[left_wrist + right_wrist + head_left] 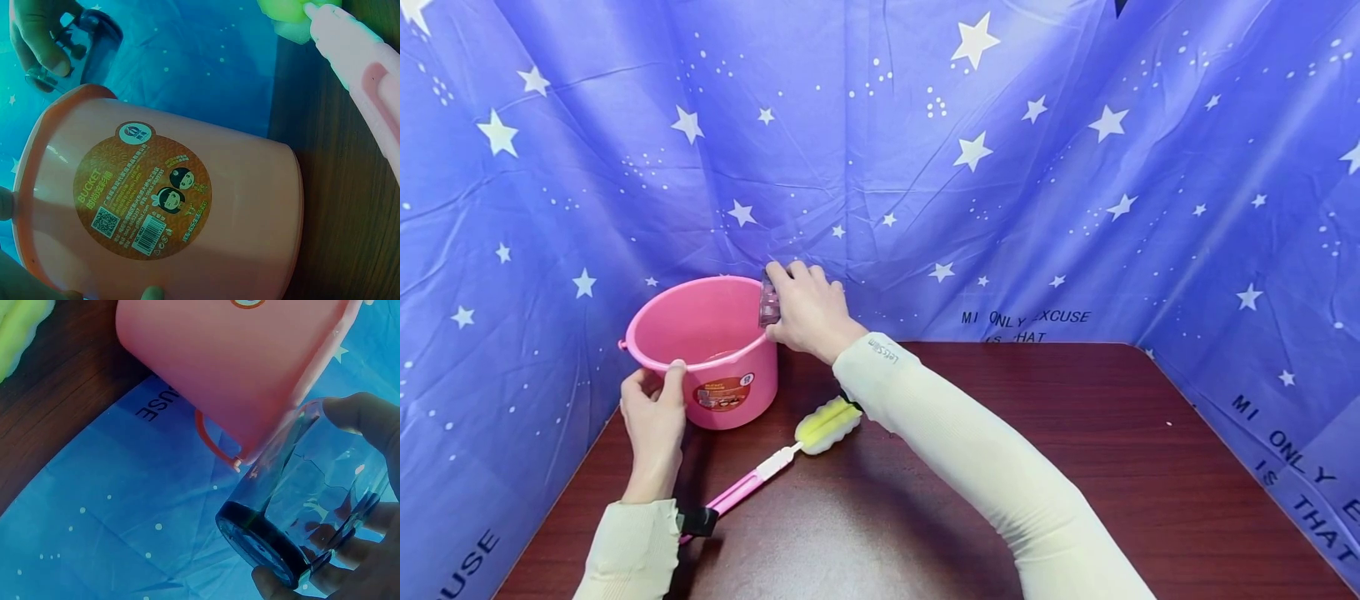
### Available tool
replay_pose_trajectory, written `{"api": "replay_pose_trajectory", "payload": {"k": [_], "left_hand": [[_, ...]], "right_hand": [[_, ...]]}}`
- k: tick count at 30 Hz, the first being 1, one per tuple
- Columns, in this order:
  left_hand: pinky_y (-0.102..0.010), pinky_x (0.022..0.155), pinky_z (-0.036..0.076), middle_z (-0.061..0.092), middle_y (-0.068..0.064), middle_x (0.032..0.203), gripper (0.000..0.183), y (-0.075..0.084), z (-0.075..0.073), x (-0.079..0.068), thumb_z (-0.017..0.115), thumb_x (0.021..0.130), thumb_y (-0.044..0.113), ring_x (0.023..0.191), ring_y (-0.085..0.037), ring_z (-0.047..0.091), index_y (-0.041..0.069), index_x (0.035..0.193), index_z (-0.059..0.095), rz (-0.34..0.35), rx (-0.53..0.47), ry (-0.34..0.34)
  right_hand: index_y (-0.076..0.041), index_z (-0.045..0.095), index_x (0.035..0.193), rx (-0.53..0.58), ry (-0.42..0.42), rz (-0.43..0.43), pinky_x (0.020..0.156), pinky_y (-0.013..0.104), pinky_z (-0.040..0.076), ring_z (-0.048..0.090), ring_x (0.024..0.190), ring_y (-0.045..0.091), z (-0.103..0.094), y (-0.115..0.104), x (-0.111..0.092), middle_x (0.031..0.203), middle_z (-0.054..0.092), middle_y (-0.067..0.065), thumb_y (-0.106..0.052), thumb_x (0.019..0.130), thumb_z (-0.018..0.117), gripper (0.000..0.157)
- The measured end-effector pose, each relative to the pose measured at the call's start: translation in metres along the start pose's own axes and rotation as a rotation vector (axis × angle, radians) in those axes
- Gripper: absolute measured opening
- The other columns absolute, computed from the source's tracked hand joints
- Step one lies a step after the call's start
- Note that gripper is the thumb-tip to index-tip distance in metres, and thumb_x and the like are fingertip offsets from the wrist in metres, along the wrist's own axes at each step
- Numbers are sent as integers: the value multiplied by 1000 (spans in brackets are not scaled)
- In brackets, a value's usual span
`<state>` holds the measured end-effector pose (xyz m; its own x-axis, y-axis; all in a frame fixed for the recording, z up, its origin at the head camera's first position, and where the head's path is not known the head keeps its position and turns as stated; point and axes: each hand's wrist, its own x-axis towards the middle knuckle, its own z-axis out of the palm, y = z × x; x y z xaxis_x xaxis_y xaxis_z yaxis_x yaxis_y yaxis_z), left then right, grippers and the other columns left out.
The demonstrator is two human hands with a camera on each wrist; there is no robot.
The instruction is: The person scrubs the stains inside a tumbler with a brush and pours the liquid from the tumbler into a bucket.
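Observation:
A pink bucket (pixel 756 379) with a round brown label stands at the left of the table. My left hand (pixel 651 421) grips its near left rim, thumb at the rim and fingers against the outer wall. At the bucket's right rim, my right hand (pixel 812 310) holds a clear drinking glass (pixel 306 481). The right wrist view shows the glass with its thick base and the fingers around it; its wall overlaps the bucket's rim there, and whether they touch I cannot tell. A bottle brush (pixel 827 427) with a yellow and white sponge head lies in front of the bucket.
The brush's pink and white handle (pixel 737 493) runs toward my left wrist. Under everything is a dark reddish-brown table (pixel 1000 400). A blue star-printed cloth (pixel 865 167) hangs behind and on both sides. The bucket's thin handle (pixel 215 447) hangs at its far side.

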<state>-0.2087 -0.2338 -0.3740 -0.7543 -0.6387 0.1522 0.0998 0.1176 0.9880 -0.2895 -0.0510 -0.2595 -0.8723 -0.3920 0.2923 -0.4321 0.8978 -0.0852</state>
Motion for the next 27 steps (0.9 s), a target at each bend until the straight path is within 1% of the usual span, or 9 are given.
{"api": "replay_pose_trajectory", "payload": {"k": [5,11,16,22,27], "left_hand": [[-22,81,41,40,-4,119,58,1,0,0,61,90,33,97,-11,45,-1,130,38,-4,0,6],[-23,82,41,40,-7,123,57,1,1,0,61,90,34,98,-11,45,0,131,38,-12,0,10],[-23,82,42,40,-6,123,58,1,0,0,61,90,33,98,-12,45,0,132,38,-13,-10,8],[-23,82,41,41,-3,119,58,0,0,0,62,90,32,98,-13,45,-1,131,38,-8,-25,6],[-24,83,42,40,-5,122,57,1,0,-1,61,90,33,101,-15,45,0,131,38,-12,-2,5]], "right_hand": [[-28,36,140,7,-3,9,86,46,42,45,117,24,1,1,1,130,48,-1,-51,71,77,83],[-29,40,135,-3,6,-3,83,45,42,46,113,23,-1,-1,1,125,49,-3,-50,70,77,77],[-29,40,134,-11,7,-7,83,45,42,46,113,23,-2,-2,1,125,49,-2,-50,70,78,78],[-29,41,133,-14,15,-8,83,45,42,46,113,23,-1,-3,1,123,50,-2,-50,70,78,77],[-30,40,134,-25,10,-3,83,45,42,46,112,23,-1,-4,2,123,49,-2,-50,70,78,77]]}}
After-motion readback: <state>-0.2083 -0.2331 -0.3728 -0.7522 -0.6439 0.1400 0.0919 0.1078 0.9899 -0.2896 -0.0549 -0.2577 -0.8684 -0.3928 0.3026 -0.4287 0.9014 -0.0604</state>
